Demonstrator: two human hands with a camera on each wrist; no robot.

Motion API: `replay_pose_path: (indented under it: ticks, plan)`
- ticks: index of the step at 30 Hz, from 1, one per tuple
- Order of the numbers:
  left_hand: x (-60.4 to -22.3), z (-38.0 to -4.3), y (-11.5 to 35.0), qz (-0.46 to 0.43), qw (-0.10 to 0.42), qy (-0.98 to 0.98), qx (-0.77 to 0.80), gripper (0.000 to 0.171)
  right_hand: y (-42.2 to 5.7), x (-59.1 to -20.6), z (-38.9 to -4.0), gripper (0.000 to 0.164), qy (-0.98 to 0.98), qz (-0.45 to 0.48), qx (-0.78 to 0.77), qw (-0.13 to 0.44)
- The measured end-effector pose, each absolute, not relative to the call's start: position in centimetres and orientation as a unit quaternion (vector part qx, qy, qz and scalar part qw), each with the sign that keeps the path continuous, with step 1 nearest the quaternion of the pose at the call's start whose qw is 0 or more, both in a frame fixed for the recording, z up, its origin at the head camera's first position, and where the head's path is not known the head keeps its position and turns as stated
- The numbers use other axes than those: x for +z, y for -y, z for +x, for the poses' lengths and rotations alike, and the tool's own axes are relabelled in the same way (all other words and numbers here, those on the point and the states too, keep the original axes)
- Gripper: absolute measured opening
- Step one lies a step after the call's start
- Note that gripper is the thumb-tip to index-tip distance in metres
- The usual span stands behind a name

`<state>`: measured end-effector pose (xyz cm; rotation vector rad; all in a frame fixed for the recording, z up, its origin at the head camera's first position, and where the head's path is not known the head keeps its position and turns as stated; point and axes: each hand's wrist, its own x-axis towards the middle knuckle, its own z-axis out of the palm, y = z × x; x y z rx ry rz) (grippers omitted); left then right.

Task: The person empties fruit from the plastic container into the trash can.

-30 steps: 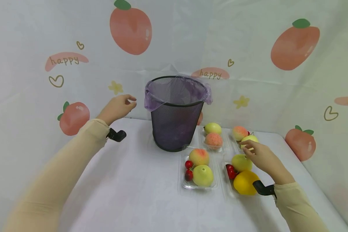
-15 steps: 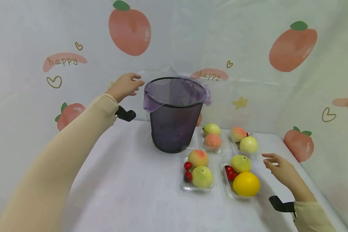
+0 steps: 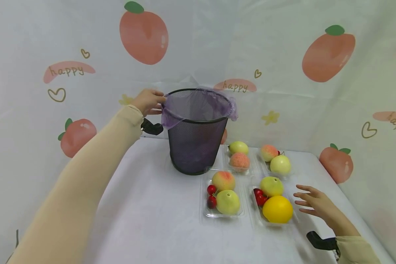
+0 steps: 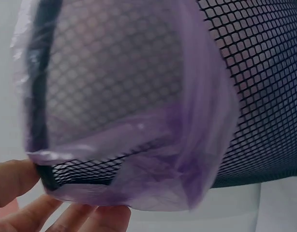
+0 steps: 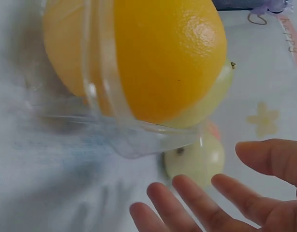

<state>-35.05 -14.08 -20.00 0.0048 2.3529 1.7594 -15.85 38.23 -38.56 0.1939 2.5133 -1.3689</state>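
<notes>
A black mesh wastebasket [image 3: 198,143] stands upright at the back of the table, with a thin purple bin bag [image 3: 173,113] folded over its rim. My left hand [image 3: 148,101] is at the left side of the rim. In the left wrist view its fingertips [image 4: 110,217] reach the bag's folded edge, with the thumb side beside the rim. My right hand [image 3: 320,205] is held over the table's right side, fingers spread and nothing in them. Nearest to it is a clear plastic tray [image 3: 262,218] holding a large orange-yellow fruit [image 3: 278,209], a yellow-green fruit and red cherries.
Left of that tray, another clear tray [image 3: 222,215] holds a peach [image 3: 223,180], a green fruit [image 3: 228,202] and cherries. Behind them are two more fruit trays, one with a rough pinkish fruit [image 3: 239,161], one with a pale green fruit [image 3: 280,165]. A printed cloth hangs behind.
My left hand has moved up and right to the wastebasket's rim. My right hand has drawn back from above the trays towards the right, and its fingers have spread.
</notes>
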Motion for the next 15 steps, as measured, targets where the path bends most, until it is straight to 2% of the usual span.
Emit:
replay_pose_path:
  ticks: [15]
  plan:
    - [-21.0, -35.0, 13.5, -0.019, 0.095, -0.771, 0.629, 0.054, -39.1, -39.7, -16.6, 0.062, -0.795, 0.059, -0.556, 0.235]
